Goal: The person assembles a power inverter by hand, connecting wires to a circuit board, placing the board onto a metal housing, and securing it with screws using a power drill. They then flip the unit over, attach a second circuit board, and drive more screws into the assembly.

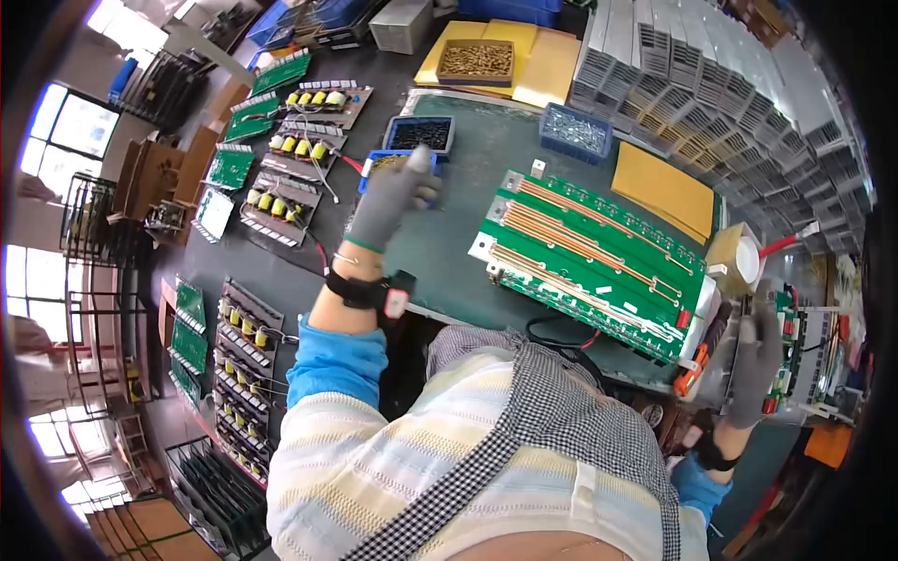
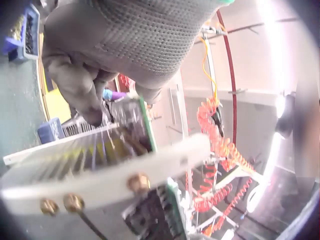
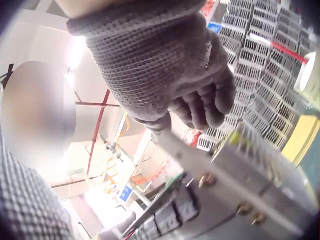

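A long green circuit board assembly point(image 1: 589, 266) with copper-coloured strips lies on the bench between the hands. My gloved left hand point(image 1: 393, 196) reaches over a small blue bin point(image 1: 369, 166) of brass-coloured parts and overlaps it. In the left wrist view, its fingers point(image 2: 75, 85) bend loosely, with nothing visible in them. Below them is a pale end plate point(image 2: 107, 172) with brass screws. My gloved right hand point(image 1: 751, 365) is beyond the board's right end, fingers extended. In the right wrist view its thumb overlaps the tip of another pale plate point(image 3: 220, 175).
Behind the left hand stands a bin of black parts point(image 1: 421, 136); a blue bin of silver parts point(image 1: 574, 134) is farther right. Stacked grey slotted pieces point(image 1: 692, 84) line the back right. An orange-handled tool point(image 1: 690, 371) lies by the right hand. Yellow-topped boards point(image 1: 299, 147) stand left.
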A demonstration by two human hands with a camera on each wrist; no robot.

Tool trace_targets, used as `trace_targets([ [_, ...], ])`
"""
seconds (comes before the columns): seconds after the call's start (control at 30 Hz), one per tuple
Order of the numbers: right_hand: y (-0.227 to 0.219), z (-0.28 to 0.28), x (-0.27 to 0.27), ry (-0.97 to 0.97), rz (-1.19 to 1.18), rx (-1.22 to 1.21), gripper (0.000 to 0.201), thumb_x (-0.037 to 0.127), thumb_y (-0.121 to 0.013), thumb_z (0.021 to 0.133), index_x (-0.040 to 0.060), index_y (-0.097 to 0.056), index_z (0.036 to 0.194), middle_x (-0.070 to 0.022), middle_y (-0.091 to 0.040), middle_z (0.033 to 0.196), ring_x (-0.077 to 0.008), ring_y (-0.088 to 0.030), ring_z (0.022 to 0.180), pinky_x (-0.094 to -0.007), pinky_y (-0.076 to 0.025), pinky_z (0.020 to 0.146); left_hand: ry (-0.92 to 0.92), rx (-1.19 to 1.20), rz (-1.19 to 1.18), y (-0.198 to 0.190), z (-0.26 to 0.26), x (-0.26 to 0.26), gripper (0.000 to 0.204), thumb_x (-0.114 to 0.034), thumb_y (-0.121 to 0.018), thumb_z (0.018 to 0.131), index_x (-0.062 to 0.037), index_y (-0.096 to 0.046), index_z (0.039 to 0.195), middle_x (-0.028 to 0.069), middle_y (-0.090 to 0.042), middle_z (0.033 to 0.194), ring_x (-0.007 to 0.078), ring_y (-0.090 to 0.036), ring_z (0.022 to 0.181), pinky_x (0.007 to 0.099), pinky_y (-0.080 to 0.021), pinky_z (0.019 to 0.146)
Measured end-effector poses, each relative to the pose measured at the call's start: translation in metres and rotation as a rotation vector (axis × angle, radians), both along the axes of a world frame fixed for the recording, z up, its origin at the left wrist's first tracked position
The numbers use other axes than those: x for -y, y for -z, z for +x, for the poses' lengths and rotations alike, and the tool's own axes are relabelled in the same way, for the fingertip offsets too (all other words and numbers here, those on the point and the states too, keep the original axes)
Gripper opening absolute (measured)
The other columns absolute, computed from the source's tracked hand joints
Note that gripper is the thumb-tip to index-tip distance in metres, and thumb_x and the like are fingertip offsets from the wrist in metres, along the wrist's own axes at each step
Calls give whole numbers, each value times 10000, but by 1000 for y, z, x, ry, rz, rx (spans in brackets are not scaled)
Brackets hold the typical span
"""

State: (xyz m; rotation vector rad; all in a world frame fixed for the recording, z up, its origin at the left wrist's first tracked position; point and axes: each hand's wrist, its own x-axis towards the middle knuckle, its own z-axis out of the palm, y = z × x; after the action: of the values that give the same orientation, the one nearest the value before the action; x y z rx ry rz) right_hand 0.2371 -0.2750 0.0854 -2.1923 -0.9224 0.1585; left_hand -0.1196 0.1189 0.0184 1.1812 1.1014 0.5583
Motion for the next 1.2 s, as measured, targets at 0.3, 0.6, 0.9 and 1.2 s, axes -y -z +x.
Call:
trace_targets([
  [0.3,124,88,99,-279,-432,445,329,21,-525,804,89,-614,1113,-146,-610,1107,-328,-570,1056,-402,-454,901,345,-1206,772,95,-36,-96,460,-333,-673,700,-47,-658,1059,214,-667,1010,377,-641,953,463,-499,841],
  [0.6,161,97,95,-534,-668,745,311,161,-579,791,168,-583,1102,-82,-505,1270,-294,-443,1238,-423,-360,1015,186,-1159,859,120,-49,-106,303,-253,-590,776,-39,-638,985,221,-667,960,380,-645,917,446,-500,797],
  [0.9,99,43,123,-327,-318,737,329,117,-643,731,80,-562,1047,-121,-539,1191,-354,-469,1193,-455,-367,1024,3,-66,571,151,-92,-115,105,-36,-535,907,11,-597,978,29,-593,818,132,-568,769,223,-473,723],
  [1.2,-77,-79,0,-257,811,316,264,123,-634,868,12,-555,1094,-131,-575,1116,-252,-534,1141,-378,-416,1014,-138,1567,-882,122,-69,-79,171,100,-490,879,7,-497,1022,40,-395,821,132,-407,714,272,-394,663],
])
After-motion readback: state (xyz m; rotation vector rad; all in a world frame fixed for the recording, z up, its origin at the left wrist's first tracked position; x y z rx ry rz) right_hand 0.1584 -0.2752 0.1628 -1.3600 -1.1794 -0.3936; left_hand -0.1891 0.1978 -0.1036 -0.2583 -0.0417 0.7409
